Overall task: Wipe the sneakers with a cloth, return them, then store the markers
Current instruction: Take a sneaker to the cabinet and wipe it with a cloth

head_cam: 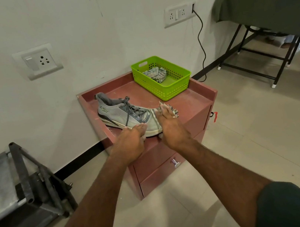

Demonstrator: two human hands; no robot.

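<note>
The fingers [164, 111] of the right hand [171, 129] lie stretched over a striped cloth [174, 112], pressing it against the toe of a grey sneaker [125, 113] — the cloth's frayed edge sticks out to the right of the fingertips, and how much of it the hand grips underneath cannot be told. The left hand [132, 143] rests on the near side of the toe, fingers fairly straight, steadying the shoe against its white sole. The sneaker lies on its side on a reddish cabinet [192, 105] with a raised rim, heel toward the far left, toe at the near edge. Behind it, at the far right corner of the top, stands a green basket [172, 88] holding a second bundled cloth [156, 74]. Below the top a drawer carries a metal knob [175, 163]. Further out — a dark metal rack [34, 179] on the left floor and, far right, a table under a green cover [268, 2].
</note>
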